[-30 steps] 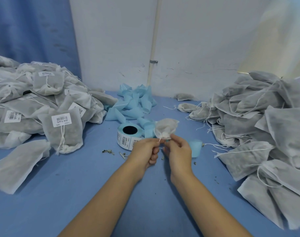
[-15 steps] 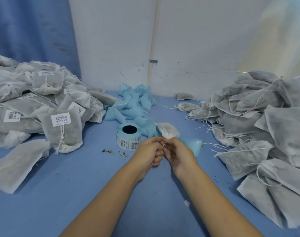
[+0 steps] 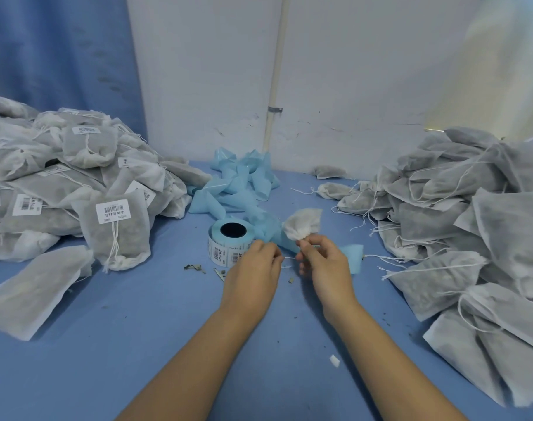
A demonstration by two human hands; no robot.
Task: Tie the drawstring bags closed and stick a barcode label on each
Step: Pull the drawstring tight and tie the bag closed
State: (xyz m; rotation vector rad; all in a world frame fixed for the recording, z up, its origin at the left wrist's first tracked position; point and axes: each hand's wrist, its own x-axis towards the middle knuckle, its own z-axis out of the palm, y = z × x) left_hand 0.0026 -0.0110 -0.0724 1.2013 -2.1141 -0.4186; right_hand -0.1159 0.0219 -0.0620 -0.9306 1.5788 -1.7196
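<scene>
- Two hands are being drawn apart: the left hand and the right hand, pressed knuckle to knuckle half a second ago, are now being separated by a small gap, and the drawstring is being stretched across it.
- Both sets of fingers are being kept clamped on that string. One end is being pinched by the left fingers, the other by the right fingers.
- The drawstring bag is being held up just above and beyond the right fingers. Its gathered mouth is being raised again after being dipped behind the hands.
- By this reading the knot is being cinched tight, so the tying is judged nearly done. No label is being shown on this bag yet.
- The label roll is being kept just beyond the left fingers, an easy reach for the next step, with the blue backing strips heaped farther beyond.
- Room is being limited sideways. The labelled pile is lying well left of the fingers, while the untied pile is lying closer on the right, its loose strings trailing towards the right fingers, where snagging is being risked.
- The widest free room is being offered by the bench on the near side of the fingers. Its far edge is being met by the wall, and its near edge is not being shown.
</scene>
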